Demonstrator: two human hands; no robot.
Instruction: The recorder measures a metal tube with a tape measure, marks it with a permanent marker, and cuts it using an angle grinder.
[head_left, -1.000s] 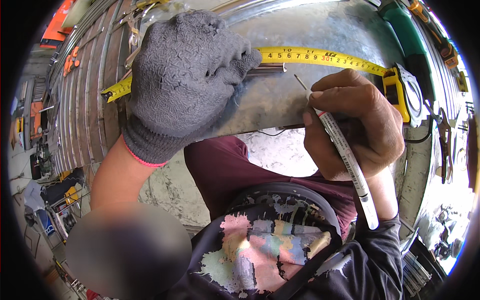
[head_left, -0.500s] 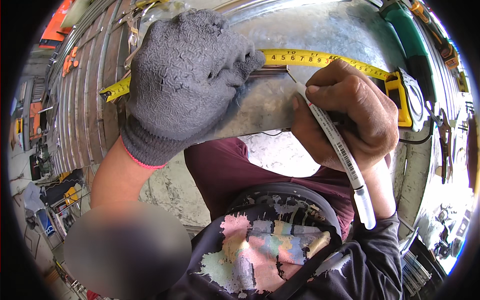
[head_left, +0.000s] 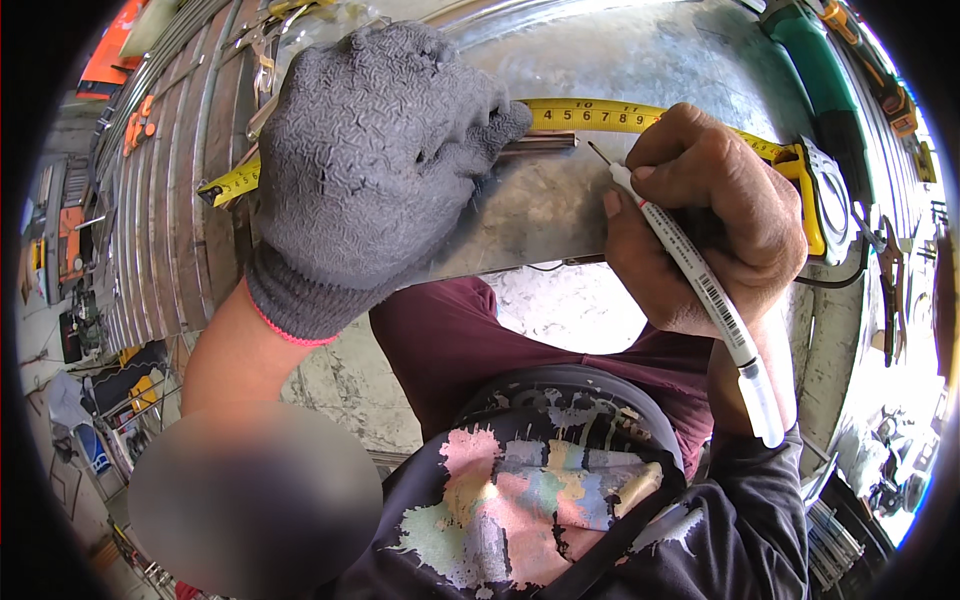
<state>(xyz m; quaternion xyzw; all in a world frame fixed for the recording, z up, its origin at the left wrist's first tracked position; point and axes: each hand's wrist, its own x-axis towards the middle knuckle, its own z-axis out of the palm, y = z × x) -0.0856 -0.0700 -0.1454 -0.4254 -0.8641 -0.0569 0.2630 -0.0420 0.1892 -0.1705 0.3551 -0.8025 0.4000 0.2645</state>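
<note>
Galvanised metal sheet (head_left: 640, 60) fills the upper middle of the frame, near edge curving just above the person's lap. Stack of ribbed metal strips (head_left: 170, 220) runs along its left edge, small orange parts (head_left: 135, 130) lying on them at the far left.

Left hand (head_left: 375, 160) in a grey knit glove with a pink cuff sits palm-down on the sheet's left half, fingers spread flat, pinning the yellow tape measure (head_left: 600, 115) and a thin metal bar (head_left: 540, 146) under the fingertips. The glove blocks the tape's middle run; one end pokes out at the sheet's left edge, the numbered stretch comes out on the right.

Right hand (head_left: 705, 215), bare, at the sheet's near-right edge, fingers pinched around a white marker (head_left: 690, 268). Tip sits on the sheet just below the tape's lower edge, close to the bar's end. Marker body slopes down-right past the wrist, black barcode label mid-barrel, capped end over the dark sleeve.

Tape's yellow-and-black case (head_left: 815, 200) rests just right of that hand, partly hidden by the knuckles. Green power tool (head_left: 820, 85) lies along the far-right edge, black cable (head_left: 850, 270) trailing below the case.
</note>
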